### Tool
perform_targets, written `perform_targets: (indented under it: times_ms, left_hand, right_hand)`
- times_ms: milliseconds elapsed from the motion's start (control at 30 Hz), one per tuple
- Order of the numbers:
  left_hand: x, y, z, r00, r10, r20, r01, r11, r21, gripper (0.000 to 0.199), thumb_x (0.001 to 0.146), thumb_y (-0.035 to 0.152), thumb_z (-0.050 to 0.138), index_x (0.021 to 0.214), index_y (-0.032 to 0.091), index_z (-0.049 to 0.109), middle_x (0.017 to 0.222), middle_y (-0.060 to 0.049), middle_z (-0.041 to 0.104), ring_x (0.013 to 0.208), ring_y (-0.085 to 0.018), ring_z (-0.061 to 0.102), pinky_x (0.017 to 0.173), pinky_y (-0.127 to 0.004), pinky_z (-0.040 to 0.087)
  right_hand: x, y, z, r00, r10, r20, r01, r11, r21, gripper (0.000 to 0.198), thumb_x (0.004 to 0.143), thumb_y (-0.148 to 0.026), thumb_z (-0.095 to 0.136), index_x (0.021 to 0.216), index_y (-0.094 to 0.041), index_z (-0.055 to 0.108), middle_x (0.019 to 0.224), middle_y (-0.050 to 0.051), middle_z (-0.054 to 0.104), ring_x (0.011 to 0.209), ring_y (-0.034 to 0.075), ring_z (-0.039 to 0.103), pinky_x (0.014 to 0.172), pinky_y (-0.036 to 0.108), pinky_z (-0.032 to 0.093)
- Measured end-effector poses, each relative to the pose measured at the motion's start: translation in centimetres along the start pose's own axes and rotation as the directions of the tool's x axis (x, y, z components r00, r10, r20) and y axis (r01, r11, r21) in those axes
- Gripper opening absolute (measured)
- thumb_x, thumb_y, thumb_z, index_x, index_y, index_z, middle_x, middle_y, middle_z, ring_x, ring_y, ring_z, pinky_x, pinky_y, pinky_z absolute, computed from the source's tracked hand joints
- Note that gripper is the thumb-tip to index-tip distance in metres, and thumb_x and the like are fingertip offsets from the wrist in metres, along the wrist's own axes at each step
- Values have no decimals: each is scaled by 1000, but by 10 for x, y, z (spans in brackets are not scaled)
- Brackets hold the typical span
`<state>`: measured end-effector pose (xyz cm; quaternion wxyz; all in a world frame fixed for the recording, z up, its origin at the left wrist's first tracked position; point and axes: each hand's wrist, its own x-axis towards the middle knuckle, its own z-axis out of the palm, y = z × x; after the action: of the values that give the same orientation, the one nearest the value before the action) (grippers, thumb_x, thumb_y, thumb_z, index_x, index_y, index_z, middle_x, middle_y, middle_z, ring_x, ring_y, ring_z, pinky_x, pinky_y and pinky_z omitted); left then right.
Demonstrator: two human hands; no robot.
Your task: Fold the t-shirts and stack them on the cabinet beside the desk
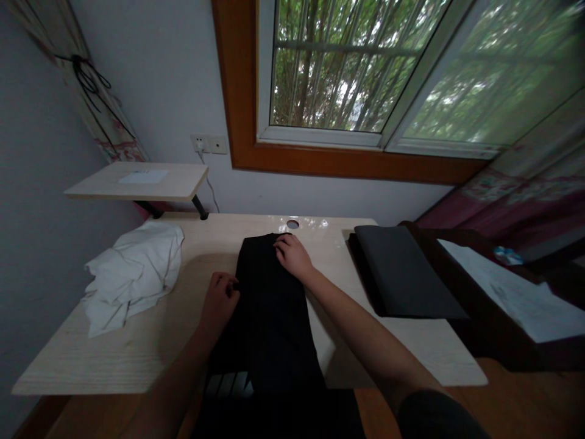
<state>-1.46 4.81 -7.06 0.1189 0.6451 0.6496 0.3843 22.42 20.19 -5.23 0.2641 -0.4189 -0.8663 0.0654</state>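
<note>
A long black garment (274,305), which looks like folded trousers, lies lengthwise on the pale wooden table (338,268). Its near end runs to the front edge, where it blends with dark cloth below. At its left edge, my left hand (222,302) has its fingers curled in and closed, seemingly on the cloth. Near the far right corner, my right hand (294,256) rests on top, fingers stretched over the fabric and slightly bent.
A crumpled white cloth (137,268) lies on the left, below a small raised shelf (100,183) holding a paper (144,177). Folded dark grey cloth (406,268) sits at the right edge, beside a dark surface with a white sheet (512,292). A window (342,67) is behind.
</note>
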Motion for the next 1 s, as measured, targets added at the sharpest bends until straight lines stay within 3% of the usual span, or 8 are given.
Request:
perform_targets:
  times_ms: [100, 267, 467, 733, 1000]
  left_hand:
    - [1, -3, -1, 1000, 15, 15, -15, 1000, 19, 29, 73, 4, 53, 93, 22, 64, 104, -5, 53, 93, -20, 60, 86, -38, 56]
    - [2, -3, -4, 988, 153, 37, -157, 975, 158, 31, 82, 9, 55, 104, 24, 70, 115, -9, 61, 109, -27, 59, 100, -48, 52]
    - [11, -2, -7, 931, 278, 235, -343, 884, 317, 38, 95, 23, 50, 130, 24, 66, 143, -6, 59, 135, -31, 48, 114, -52, 42]
    - [16, -15, -8, 954, 201, 223, -289, 816, 500, 47, 97, 28, 47, 142, 32, 57, 153, -6, 51, 146, -37, 37, 109, -59, 44]
    - [24, -33, -14, 940, 291, 179, -341, 840, 422, 40, 99, 27, 43, 135, 27, 62, 143, -8, 60, 139, -31, 47, 116, -57, 38]
  right_hand:
    - [-21, 4, -1, 998, -47, 33, 48, 998, -35, 30, 96, -25, 56, 122, -20, 70, 132, 11, 62, 127, 28, 53, 113, 47, 43]
    - [-49, 3, -2, 996, -63, 57, 66, 996, -67, 39, 99, -32, 55, 135, -21, 64, 146, 10, 57, 142, 29, 45, 119, 52, 36]
    - [-68, -3, -6, 993, -25, 116, 35, 995, -91, 44, 102, -37, 50, 143, -22, 57, 155, 9, 48, 147, 29, 38, 121, 54, 32]
    - [-77, -4, -13, 987, 38, 157, -15, 989, -146, 49, 103, -40, 48, 148, -21, 51, 161, 9, 39, 150, 30, 32, 122, 53, 30]
    - [-95, 1, -16, 990, 50, 133, -25, 984, -178, 50, 102, -39, 50, 149, -22, 50, 162, 9, 37, 151, 30, 32, 123, 52, 31]
